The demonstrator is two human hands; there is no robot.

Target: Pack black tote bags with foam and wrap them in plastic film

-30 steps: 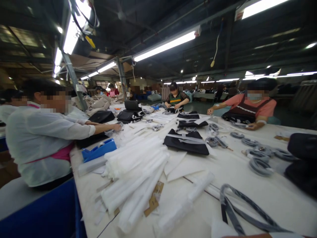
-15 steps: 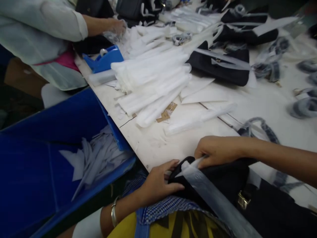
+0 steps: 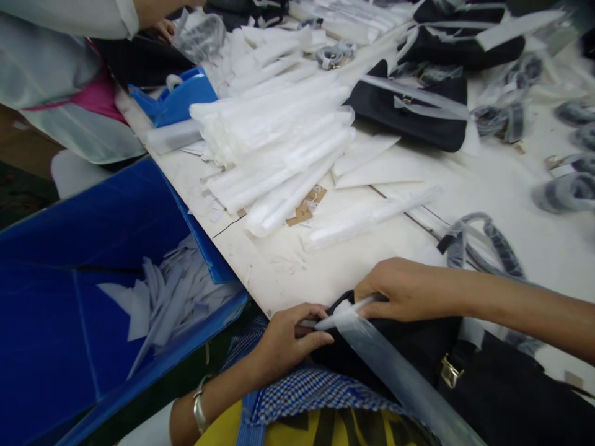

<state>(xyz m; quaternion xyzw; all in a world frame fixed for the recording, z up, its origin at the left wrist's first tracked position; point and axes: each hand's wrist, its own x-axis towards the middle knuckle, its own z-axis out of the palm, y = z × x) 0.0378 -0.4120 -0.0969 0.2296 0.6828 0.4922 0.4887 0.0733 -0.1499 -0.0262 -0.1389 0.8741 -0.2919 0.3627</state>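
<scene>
A black bag (image 3: 413,341) with a gold clasp (image 3: 450,371) lies at the front edge of the table, against the apron. My left hand (image 3: 288,337) is at the bag's left end, thumb and fingers closed on the pointed tip of a white strip (image 3: 346,314). From above, my right hand (image 3: 404,290) grips the same strip farther along; its fingertips are partly hidden at the bag's opening. A long band of translucent plastic wrap (image 3: 395,368) runs from beside the strip down across the bag's front.
White wrapped rolls (image 3: 279,136) are heaped on the table (image 3: 260,260), with a blue tape dispenser (image 3: 179,96) beside them. Another black bag (image 3: 413,118) and wrapped straps (image 3: 488,241) lie beyond. A blue bin (image 3: 41,310) holds paper scraps. A co-worker's sleeve (image 3: 74,15) shows upper left.
My left fingers have closed on the white strip's tip, which now sticks out farther left of the bag. My right hand has shifted slightly left. The co-worker's arm has moved, and the view has shifted.
</scene>
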